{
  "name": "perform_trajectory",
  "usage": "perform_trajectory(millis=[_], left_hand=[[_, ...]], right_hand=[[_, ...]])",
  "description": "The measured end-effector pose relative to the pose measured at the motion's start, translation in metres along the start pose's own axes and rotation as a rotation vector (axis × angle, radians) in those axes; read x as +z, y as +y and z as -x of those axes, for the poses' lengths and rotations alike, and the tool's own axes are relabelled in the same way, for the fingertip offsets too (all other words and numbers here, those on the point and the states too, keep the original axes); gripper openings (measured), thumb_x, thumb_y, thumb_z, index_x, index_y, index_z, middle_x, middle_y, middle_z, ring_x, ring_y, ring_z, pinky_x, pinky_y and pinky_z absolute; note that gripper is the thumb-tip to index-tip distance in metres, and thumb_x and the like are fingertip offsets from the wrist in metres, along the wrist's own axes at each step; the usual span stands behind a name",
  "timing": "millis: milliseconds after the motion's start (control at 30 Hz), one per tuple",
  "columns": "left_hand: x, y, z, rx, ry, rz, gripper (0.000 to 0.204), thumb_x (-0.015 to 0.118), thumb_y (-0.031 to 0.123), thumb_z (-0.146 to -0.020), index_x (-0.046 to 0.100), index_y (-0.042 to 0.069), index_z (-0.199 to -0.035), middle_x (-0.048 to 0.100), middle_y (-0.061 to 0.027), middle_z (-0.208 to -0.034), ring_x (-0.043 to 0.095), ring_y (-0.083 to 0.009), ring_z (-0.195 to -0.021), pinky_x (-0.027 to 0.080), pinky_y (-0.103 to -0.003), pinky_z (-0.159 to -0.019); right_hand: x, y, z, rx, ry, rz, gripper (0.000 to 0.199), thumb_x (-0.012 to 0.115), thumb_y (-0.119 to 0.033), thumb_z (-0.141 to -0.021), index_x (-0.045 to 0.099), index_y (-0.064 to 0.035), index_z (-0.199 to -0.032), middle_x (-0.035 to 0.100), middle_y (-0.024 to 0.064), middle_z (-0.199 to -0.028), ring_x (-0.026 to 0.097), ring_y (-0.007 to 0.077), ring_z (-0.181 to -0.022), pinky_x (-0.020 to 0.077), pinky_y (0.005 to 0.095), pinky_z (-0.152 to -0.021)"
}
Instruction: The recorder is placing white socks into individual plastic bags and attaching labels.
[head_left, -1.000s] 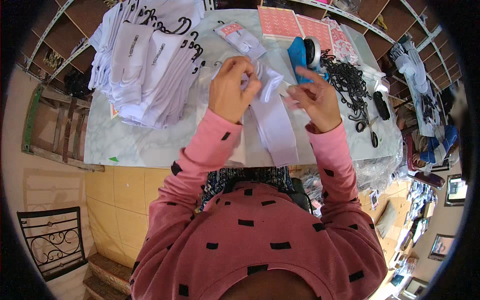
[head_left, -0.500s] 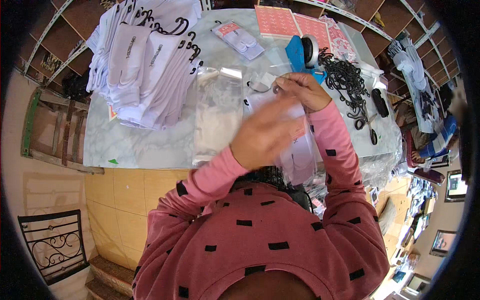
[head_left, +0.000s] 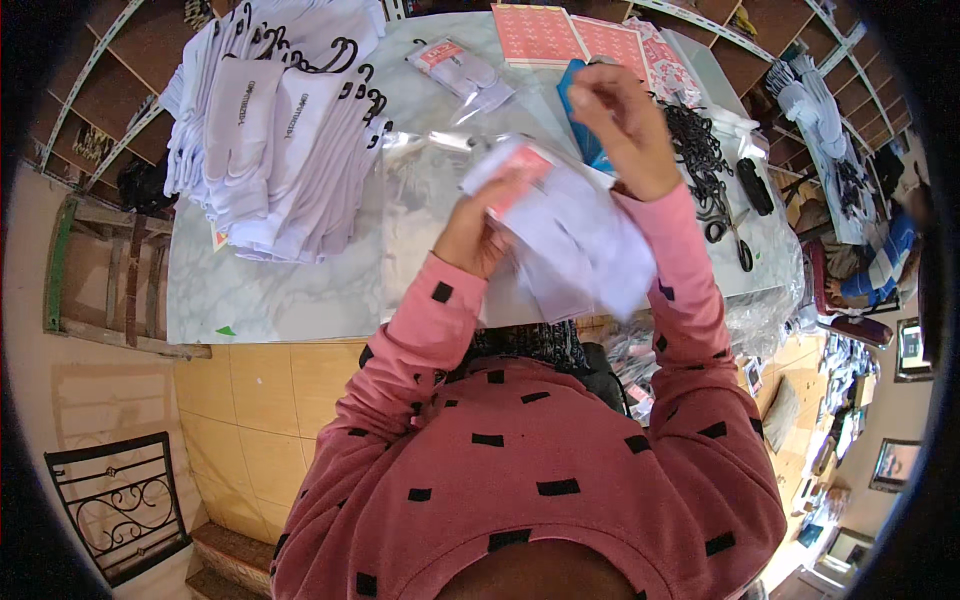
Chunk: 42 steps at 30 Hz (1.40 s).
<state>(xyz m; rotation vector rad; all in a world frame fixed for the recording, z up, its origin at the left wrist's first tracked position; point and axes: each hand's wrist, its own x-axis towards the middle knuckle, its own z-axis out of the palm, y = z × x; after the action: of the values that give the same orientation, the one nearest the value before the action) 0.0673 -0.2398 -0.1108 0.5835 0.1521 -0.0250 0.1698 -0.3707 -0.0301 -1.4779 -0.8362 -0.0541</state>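
Note:
A pack of white socks (head_left: 585,235) with a pink label (head_left: 522,172) is gripped at its label end by my left hand (head_left: 478,232), fingers closed around it. It is tilted over the table and blurred by motion. My right hand (head_left: 632,130) is raised over the blue tape dispenser (head_left: 566,105), partly covering it, with fingers curled in. Whether something small is between those fingertips is hidden. Under and beside the held pack lie clear plastic bags (head_left: 410,215). Farther back, another packed pair of socks (head_left: 462,75) with a pink label rests on the table.
A large pile of white socks (head_left: 265,160) on black hooks covers the table's left side. Pink printed sheets (head_left: 540,35) lie at the back. To the right are a heap of black hooks (head_left: 700,150), scissors (head_left: 742,245) and a black object (head_left: 755,187).
The sock pack has swung up and left, now in my left hand. My right hand has moved up to the tape dispenser. The view has shifted slightly.

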Motion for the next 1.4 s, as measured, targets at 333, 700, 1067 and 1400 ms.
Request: perform_trajectory(millis=[333, 700, 1067, 1400], left_hand=[[-0.031, 0.001, -0.027, -0.044, -0.112, 0.578, 0.030, 0.042, 0.016, -0.090, 0.047, -0.006, -0.109, 0.057, -0.0182, -0.103, 0.059, -0.0257, -0.092, 0.056, -0.028, -0.070], [0.001, 0.013, -0.008, -0.231, -0.278, 0.672, 0.099, 0.053, 0.064, -0.070, 0.023, -0.014, -0.123, 0.035, -0.0259, -0.127, 0.041, -0.0329, -0.117, 0.040, -0.041, -0.094], [0.004, 0.019, -0.007, 0.292, 0.067, -0.106, 0.029, 0.055, 0.012, -0.083, 0.050, 0.003, -0.110, 0.060, -0.0056, -0.093, 0.060, -0.0135, -0.082, 0.051, -0.026, -0.067], [0.037, -0.008, 0.013, 0.410, -0.171, -0.620, 0.033, 0.061, 0.006, -0.080, 0.049, -0.001, -0.110, 0.057, -0.0024, -0.095, 0.052, -0.0107, -0.090, 0.044, -0.026, -0.078]], right_hand=[[-0.007, -0.037, 0.029, -0.484, -0.288, 0.563, 0.022, 0.070, -0.003, -0.061, 0.060, -0.0051, -0.080, 0.053, 0.0062, -0.082, 0.054, 0.0197, -0.069, 0.0441, 0.0262, -0.058], [-0.002, -0.059, -0.064, -0.839, 0.137, 0.617, 0.010, 0.066, 0.000, -0.069, 0.062, 0.0054, -0.077, 0.057, 0.0096, -0.079, 0.053, 0.0145, -0.067, 0.0412, 0.0255, -0.059], [-0.029, -0.058, 0.000, -0.098, -0.353, 0.116, 0.013, 0.063, -0.012, -0.075, 0.061, -0.0003, -0.069, 0.057, 0.0045, -0.073, 0.052, 0.0099, -0.063, 0.0399, 0.0245, -0.056], [-0.011, -0.011, 0.000, 0.188, -0.036, -0.198, 0.012, 0.060, -0.005, -0.079, 0.060, 0.0046, -0.087, 0.061, 0.0035, -0.072, 0.054, 0.0050, -0.065, 0.0434, 0.0189, -0.058]])
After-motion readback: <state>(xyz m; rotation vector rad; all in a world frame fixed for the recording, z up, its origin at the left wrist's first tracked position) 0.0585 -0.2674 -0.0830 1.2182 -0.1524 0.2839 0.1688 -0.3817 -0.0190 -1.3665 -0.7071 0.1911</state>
